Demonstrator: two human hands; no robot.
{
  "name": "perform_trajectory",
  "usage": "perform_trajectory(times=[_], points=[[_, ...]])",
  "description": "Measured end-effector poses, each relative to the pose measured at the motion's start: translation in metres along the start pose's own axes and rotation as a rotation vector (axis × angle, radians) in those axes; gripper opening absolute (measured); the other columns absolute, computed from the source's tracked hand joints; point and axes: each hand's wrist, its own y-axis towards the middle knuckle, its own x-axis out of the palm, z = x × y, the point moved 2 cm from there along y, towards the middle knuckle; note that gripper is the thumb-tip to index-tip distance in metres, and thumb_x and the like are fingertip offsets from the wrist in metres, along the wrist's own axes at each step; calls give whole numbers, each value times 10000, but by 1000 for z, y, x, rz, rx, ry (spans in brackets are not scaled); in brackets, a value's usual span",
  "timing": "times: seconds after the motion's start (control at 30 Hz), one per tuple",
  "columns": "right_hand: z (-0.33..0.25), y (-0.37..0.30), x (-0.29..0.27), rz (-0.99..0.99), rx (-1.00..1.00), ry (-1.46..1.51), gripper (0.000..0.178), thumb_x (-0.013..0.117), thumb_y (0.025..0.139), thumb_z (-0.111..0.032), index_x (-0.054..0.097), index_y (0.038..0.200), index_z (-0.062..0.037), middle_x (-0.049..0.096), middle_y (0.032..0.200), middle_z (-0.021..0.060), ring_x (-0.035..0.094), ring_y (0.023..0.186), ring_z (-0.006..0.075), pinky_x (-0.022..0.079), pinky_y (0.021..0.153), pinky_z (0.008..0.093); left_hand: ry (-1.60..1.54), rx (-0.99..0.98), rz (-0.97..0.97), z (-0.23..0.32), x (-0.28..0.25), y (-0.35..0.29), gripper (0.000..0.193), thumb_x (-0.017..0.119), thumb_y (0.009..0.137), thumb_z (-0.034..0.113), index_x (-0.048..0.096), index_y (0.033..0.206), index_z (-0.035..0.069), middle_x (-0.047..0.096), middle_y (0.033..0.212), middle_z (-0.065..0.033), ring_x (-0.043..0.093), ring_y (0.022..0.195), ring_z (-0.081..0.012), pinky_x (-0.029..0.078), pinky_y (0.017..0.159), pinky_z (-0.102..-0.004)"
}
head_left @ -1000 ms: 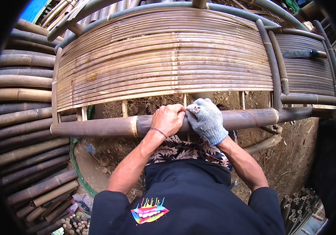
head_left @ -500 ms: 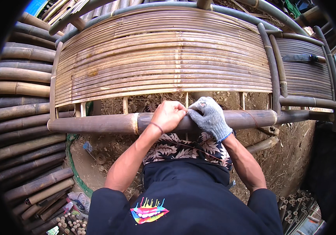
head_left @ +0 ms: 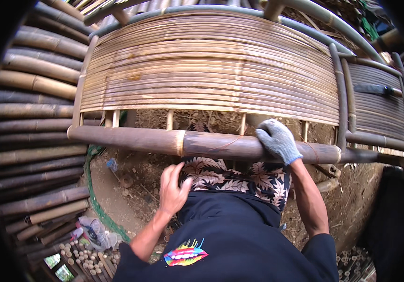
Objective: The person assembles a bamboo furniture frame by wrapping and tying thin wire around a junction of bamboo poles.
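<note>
My left hand (head_left: 173,188), bare, is in the air on the near side of a thick dark bamboo pole (head_left: 141,142), close to my patterned shorts (head_left: 206,174). Its fingers are apart and nothing shows in them. My right hand (head_left: 278,140), in a grey knitted glove, is curled over the top of the same pole, right of its middle; its fingertips are partly hidden. A thin reddish strand (head_left: 224,145) lies across the pole left of the glove. Beyond the pole, thin light uprights (head_left: 170,119) stand below the slatted bamboo panel (head_left: 192,70).
A blade with a dark handle (head_left: 373,89) lies on the smaller slatted section (head_left: 376,113) at the right. Thick bamboo poles (head_left: 37,110) are stacked at the left. A plastic bag (head_left: 96,232) and cut bamboo ends (head_left: 82,258) sit at lower left.
My left hand has left the pole and dropped toward me and to the left, its fingers opening. The gloved right hand has moved right along the pole, and the view has shifted.
</note>
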Motion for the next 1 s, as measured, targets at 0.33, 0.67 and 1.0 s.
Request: perform_trajectory(times=[0.33, 0.67, 1.0], points=[[-8, -3, 2, -6, 35, -94, 292, 566, 926, -299, 714, 977, -53, 695, 973, 169, 656, 954, 352, 510, 862, 421, -141, -1250, -494, -211, 121, -350, 434, 550, 973, 281, 559, 1314, 12, 585, 1250, -237, 555, 1182, -344, 426, 1040, -438], [-2, -3, 5, -8, 37, -104, 300, 553, 936, -298, 713, 968, -46, 693, 969, 178, 658, 943, 354, 510, 857, 426, -298, -1228, -340, -206, 126, -329, 396, 547, 978, 261, 573, 1277, 4, 605, 1214, -237, 578, 1146, -340, 442, 1007, -435], [-2, -3, 6, -2, 24, -117, 296, 544, 942, -297, 710, 954, -53, 692, 957, 168, 656, 936, 349, 508, 850, 425, -300, -1255, -335, -206, 126, -334, 359, 543, 982, 240, 587, 1241, -5, 624, 1178, -238, 601, 1109, -335, 458, 973, -433]])
